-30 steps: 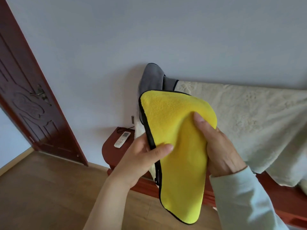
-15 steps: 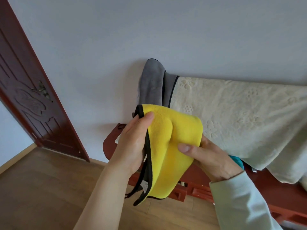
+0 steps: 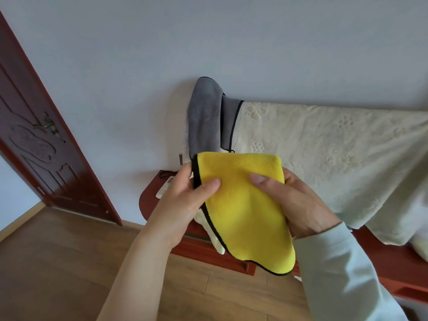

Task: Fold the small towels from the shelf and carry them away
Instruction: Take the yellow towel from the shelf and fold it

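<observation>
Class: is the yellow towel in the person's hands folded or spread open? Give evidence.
Folded. The yellow towel has a rounded top edge without black trim; the left hand and right hand pinch it.

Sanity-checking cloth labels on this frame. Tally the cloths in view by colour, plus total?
Yellow towel: 1, held by left hand and right hand
Grey towel: 1, hanging; its folds may hide more
Cream cloth: 1, draped
Total: 3
</observation>
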{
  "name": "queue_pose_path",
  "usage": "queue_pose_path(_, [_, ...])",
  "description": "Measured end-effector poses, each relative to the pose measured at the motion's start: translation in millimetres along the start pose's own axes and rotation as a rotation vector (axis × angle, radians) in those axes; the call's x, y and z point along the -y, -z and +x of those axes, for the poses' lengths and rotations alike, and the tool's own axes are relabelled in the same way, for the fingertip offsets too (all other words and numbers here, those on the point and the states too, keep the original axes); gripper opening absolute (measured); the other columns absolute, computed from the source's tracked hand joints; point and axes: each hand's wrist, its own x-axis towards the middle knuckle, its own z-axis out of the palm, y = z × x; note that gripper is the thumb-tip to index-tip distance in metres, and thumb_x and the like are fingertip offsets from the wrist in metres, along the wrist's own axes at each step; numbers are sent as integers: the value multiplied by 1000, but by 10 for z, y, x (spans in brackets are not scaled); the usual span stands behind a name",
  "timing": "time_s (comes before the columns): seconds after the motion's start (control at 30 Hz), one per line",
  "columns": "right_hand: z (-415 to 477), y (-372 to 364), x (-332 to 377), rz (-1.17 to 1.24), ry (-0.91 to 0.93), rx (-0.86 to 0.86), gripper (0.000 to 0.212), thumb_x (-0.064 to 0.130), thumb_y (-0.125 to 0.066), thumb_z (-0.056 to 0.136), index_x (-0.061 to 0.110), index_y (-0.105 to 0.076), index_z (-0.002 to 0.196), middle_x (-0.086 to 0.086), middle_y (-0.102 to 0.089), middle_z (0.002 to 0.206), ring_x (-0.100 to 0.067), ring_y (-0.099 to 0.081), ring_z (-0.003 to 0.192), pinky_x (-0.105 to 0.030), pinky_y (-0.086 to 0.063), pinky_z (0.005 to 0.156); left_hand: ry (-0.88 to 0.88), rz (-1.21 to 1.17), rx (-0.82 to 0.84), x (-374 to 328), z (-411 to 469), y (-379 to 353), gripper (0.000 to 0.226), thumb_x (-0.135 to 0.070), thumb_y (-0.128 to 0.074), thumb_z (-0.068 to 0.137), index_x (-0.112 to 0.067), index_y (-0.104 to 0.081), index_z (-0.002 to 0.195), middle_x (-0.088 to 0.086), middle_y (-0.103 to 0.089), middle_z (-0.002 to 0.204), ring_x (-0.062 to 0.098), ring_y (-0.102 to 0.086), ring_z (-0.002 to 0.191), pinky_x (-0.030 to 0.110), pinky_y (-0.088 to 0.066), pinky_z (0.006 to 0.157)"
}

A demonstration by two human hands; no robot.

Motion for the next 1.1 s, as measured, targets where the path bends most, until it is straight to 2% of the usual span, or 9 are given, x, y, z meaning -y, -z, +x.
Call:
queue_pose_path(0.13, [-21, 45, 23, -17, 5, -38, 35, 42, -75, 64, 27, -75, 96, -4, -81, 95, -22, -79, 86, -40, -60, 80, -28, 125, -61, -37, 10, -18, 41, -27, -71, 94, -35, -57, 131, -11, -76, 115, 8, -72, 109, 43, -54, 103])
queue_pose_path(0.33, [11, 141, -35, -177, 50, -112, 26, 41, -73, 86, 28, -72, 109, 3, -80, 103, -17, -77, 96, -42, -56, 94, -163, 242, -187, -143, 34, -3, 67, -46, -78, 81, -39, -48, 140, -5, -75, 109, 7, -71, 103, 26, -51, 95])
queue_pose_path(0.5, [58, 253, -38, -387, 109, -119, 73, 61, -83, 61, 38, -54, 124, 6, -77, 105, -14, -76, 96, -43, -58, 90, -211, 147, -45, -133, 27, 79, 52, -26, -84, 81, -35, -64, 128, 0, -76, 113, 17, -72, 107, 32, -56, 96])
queue_pose_path(0.57, [93, 280, -30, -409, 129, -97, 91, 48, -89, 54, 32, -42, 130, -2, -78, 96, -17, -77, 87, -32, -60, 78, -225, 162, -25, -113, 30, 116, 55, -9, -82, 83, -38, -64, 126, 0, -75, 117, 18, -71, 109, 32, -57, 94])
queue_pose_path(0.67, [145, 291, -16, -274, 209, -13, 110, 9, -97, 56, 34, -32, 141, -20, -74, 93, -35, -75, 83, -36, -63, 73, -265, 246, -63, -102, 38, 164, 57, -7, -81, 83, -44, -64, 123, -4, -74, 120, 14, -70, 112, 36, -56, 98])
queue_pose_path(0.73, [157, 288, -17, -285, 247, 4, 99, -4, -87, 63, 34, -41, 142, -17, -74, 95, -34, -74, 83, -33, -62, 73, -286, 351, -116, -107, 57, 195, 54, -17, -82, 83, -44, -62, 125, -7, -74, 118, 10, -69, 111, 35, -55, 100])
queue_pose_path(0.83, [146, 268, -5, -465, 253, -19, 65, 3, -82, 75, 31, -61, 130, -6, -75, 104, -25, -73, 95, -20, -58, 74, -301, 524, -199, -156, 62, 212, 51, -24, -82, 84, -39, -61, 128, -6, -75, 95, 3, -70, 90, 15, -52, 81])
queue_pose_path(0.93, [97, 236, 27, -560, 237, -65, 48, 19, -80, 83, 33, -64, 126, 4, -76, 101, -5, -73, 84, -10, -53, 70, -330, 595, -236, -170, 60, 235, 38, -35, -81, 83, -41, -67, 118, -6, -74, 90, 7, -69, 86, 23, -55, 76])
queue_pose_path(1.1, [102, 201, 62, -546, 241, -95, 36, 25, -80, 82, 27, -71, 117, 5, -78, 98, -1, -73, 82, -8, -52, 67, -338, 592, -278, -129, 82, 271, 26, -40, -80, 84, -39, -74, 109, -9, -74, 92, 7, -69, 85, 29, -56, 76])
